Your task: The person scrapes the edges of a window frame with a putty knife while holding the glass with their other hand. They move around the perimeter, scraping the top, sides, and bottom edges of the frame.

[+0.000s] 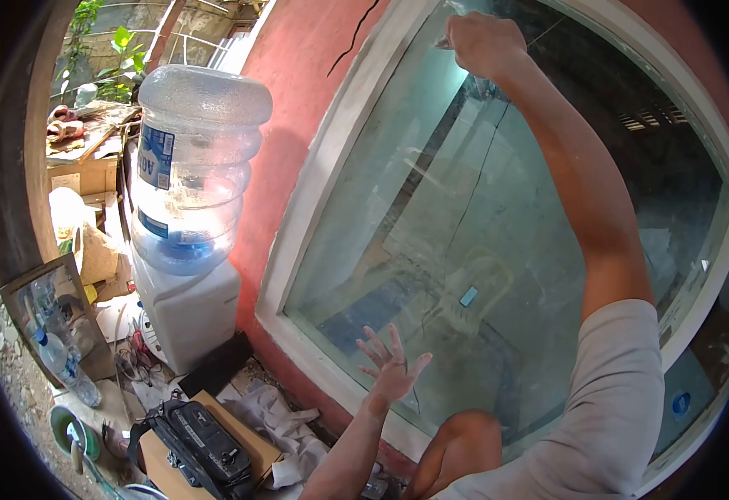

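My right hand (483,46) is raised to the upper part of a large glass window pane (498,217), its fingers curled closed near the top of the white window frame (302,208). What it holds, if anything, I cannot make out. Low in front of the same pane, my left hand (393,367) is held up with fingers spread and nothing in it. My bent knee (473,437) shows below, close to the sill. Dark crack-like lines run down the glass, and reflections cover much of it.
Left of the window stands a white water dispenser (189,317) topped by a big clear water jug (197,167). A black bag (202,446) rests on a cardboard box (164,471). Nearby are crumpled white cloth (285,429), a plastic bottle (64,367), a mirror (89,333) and a green bucket (85,437).
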Tool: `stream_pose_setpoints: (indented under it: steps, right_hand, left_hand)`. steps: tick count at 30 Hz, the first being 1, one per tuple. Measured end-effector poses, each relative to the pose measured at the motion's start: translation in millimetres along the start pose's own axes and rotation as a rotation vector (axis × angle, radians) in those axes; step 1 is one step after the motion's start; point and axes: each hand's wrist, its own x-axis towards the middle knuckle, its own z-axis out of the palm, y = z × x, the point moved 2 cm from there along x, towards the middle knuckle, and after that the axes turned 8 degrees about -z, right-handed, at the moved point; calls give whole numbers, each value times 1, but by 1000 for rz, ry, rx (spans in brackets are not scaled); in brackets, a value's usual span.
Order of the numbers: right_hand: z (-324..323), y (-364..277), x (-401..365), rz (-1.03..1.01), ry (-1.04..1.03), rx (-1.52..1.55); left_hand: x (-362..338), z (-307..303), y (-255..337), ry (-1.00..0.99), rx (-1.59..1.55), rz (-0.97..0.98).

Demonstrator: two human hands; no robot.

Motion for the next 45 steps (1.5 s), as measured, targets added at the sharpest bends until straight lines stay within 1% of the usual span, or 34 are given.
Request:
stream_pose_setpoints:
  steps: [2, 5, 8, 11, 13, 15, 17, 18, 20, 22, 24, 26, 28, 30, 32, 34, 35, 37, 38, 39, 40, 41, 42, 43, 45]
  right_hand:
    - [3, 2, -3, 57, 11, 21]
    - [-15, -8, -10, 25, -63, 15]
    - [3, -14, -13, 33, -58, 52]
    - [-7, -16, -22, -5, -55, 39]
    - [6, -8, -17, 18, -62, 97]
    - [10, -10, -23, 38, -86, 133]
    - [10, -19, -28, -5, -10, 109]
    - [13, -25, -37, -2, -16, 115]
    - [19, -38, -64, 90, -36, 198]
    - [20, -57, -98, 125, 22, 398]
    - [-8, -89, -150, 85, 8, 404]
    - [-24, -117, -201, 67, 276, 709]
    - [-41, -137, -247, 154, 280, 922]
    - [-32, -145, -282, 156, 210, 1099]
    - [-18, -143, -304, 193, 196, 1176]
    - [-8, -134, -317, 217, 180, 1249]
    - [-6, -124, -320, 239, 201, 1289]
    - [5, -114, -325, 268, 210, 1372]
    - [11, -107, -322, 175, 290, 1388]
    - [13, -99, -322, 77, 359, 1404]
    - [21, -97, -326, 114, 331, 1443]
    - [25, -93, -333, 148, 300, 1474]
    - [18, -86, -338, 166, 181, 1540]
    - [10, -79, -340, 182, 64, 1597]
    - [-6, -69, -342, 202, 23, 1703]
  left_hand:
    - [-6, 3, 0, -15, -21, 2]
    - [1, 1, -2, 12, -22, 7]
    - [-5, 8, -6, -2, -3, -1]
    - [3, -2, 0, 31, -14, 29]
    - [0, 1, -1, -35, 42, -43]
    - [-4, 4, -4, -29, 20, -33]
    - [3, 0, 1, -13, 6, -5]
    - [1, -1, 3, 2, -4, -3]
    - [-8, 2, -1, 5, -15, -14]
    - [-2, 2, -1, 9, -7, -1]
    - [-2, -1, 1, 3, -5, 0]
    - [-1, -1, 2, -3, -2, -8]
    - [-1, 2, 0, -20, 38, -49]
    - [-2, 4, -2, 2, 64, -44]
    - [-3, 0, -7, 28, 95, -42]
    - [-6, -4, -2, 136, 69, 82]
    - [1, -9, 8, 144, 73, 74]
    - [2, -33, 24, 194, 151, 178]
    - [16, -45, 37, 210, 154, 152]
    - [32, -57, 58, 270, 140, 247]
    - [49, -70, 84, 328, 125, 344]
    - [66, -87, 121, 355, 126, 354]
    - [82, -107, 164, 387, 124, 363]
    - [100, -126, 210, 431, 174, 424]
    - [137, -163, 295, 496, 251, 587]
